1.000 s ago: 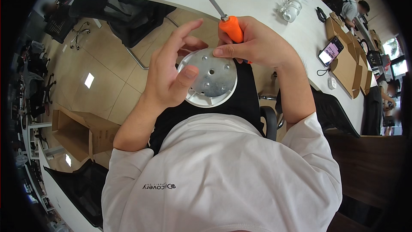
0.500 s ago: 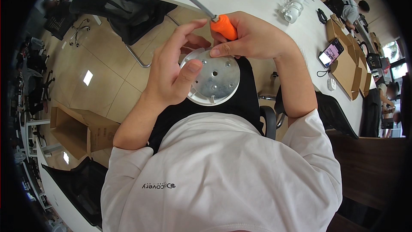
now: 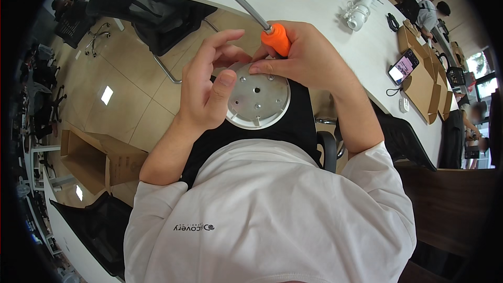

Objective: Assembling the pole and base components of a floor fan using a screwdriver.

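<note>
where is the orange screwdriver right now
In the head view, the orange screwdriver is at upper centre, in the right hand, just beyond the round metal plate.

Head camera: high up, looking down the wearer's front

Left lens of a side-by-side pair worn on the head; wide fisheye, upright. Aim steeply downward. Clock read from frame centre. White shirt (image 3: pixel 267 204) nearest, filling 6 o'clock. Left hand (image 3: pixel 204 84) at 10 to 11, right hand (image 3: pixel 309 55) at 1 to 2: both close, seen from above. Mid-range: table (image 3: pixel 309 5), 11 round to 3; floor (image 3: pixel 141 102), 9 to 10. Farther off: bright window (image 3: pixel 479 63) small, between 2 and 3. Straight edges bow outward at the margins; black lens surround in the corners.
</note>
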A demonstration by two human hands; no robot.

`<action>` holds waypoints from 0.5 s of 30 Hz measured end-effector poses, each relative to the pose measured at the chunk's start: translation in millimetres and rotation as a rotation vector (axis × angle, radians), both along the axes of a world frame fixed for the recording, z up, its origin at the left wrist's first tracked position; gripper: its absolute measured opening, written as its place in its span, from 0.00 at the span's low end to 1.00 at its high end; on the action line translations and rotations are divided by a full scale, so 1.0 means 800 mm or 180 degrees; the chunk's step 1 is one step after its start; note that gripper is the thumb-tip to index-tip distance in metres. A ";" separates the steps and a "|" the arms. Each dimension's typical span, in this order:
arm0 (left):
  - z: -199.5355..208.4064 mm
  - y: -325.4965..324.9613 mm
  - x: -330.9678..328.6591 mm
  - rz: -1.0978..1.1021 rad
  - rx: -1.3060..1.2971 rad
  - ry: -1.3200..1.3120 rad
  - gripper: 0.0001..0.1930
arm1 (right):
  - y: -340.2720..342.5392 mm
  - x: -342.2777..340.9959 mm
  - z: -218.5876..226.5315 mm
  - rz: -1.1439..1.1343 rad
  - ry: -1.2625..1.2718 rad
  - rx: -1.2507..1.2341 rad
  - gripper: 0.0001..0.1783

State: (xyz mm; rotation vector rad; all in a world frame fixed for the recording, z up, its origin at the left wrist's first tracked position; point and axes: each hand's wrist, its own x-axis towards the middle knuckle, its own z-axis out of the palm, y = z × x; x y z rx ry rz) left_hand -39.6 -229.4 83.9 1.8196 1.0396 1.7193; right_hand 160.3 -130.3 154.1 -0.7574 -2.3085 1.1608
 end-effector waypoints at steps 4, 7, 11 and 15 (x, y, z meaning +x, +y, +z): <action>-0.002 -0.001 -0.001 0.0014 -0.0003 -0.0099 0.35 | -0.006 -0.007 -0.015 -0.0184 0.0269 0.0229 0.17; -0.004 -0.002 0.000 -0.0051 -0.0051 -0.0237 0.34 | -0.007 -0.010 -0.023 -0.0204 0.0441 0.0250 0.19; -0.006 -0.001 0.003 -0.0007 -0.0038 -0.0295 0.33 | -0.007 -0.012 -0.028 -0.0219 0.0480 0.0302 0.19; -0.006 -0.002 0.003 -0.0020 -0.0120 -0.0435 0.32 | -0.009 -0.017 -0.031 -0.0224 0.0709 0.0425 0.18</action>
